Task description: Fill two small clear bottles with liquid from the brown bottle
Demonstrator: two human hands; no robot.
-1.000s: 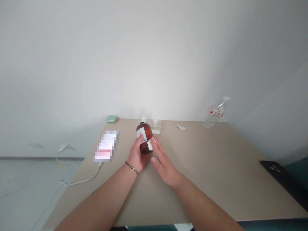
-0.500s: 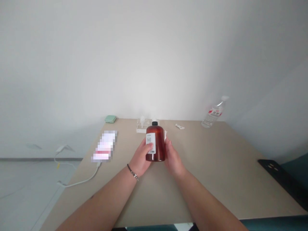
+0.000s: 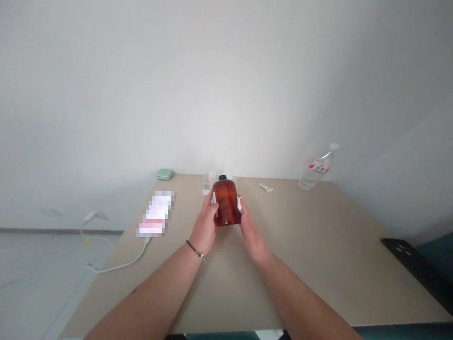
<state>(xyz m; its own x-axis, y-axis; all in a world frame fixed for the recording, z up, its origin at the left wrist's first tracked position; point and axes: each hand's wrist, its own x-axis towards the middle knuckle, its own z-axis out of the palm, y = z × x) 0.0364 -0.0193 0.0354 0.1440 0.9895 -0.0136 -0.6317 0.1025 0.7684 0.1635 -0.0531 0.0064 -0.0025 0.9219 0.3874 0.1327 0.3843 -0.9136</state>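
A brown see-through bottle [image 3: 226, 205] with a black cap [image 3: 222, 177] is between my hands, tilted slightly. My left hand [image 3: 206, 224] grips its left side, thumb toward me, by a sliver of the white label [image 3: 214, 197]. Against the bottle's right side my right hand [image 3: 252, 233] presses a crumpled white tissue [image 3: 239, 204], fingers mostly behind or along the bottle. Behind the bottle, a clear box [image 3: 206, 185] with white items in it stands near the wall, partly covered.
On the table [image 3: 307, 264] at left are a pixelated phone [image 3: 155, 214] with a white cable [image 3: 123, 267] and a small green case [image 3: 164, 174]. A crumpled white scrap [image 3: 266, 187] and a clear water bottle [image 3: 314, 172] are at back right. A black object [image 3: 406, 264] lies on the right edge.
The brown bottle has turned so its label faces left, almost out of sight. It has moved slightly away from me, and the white tissue on its right side shows more.
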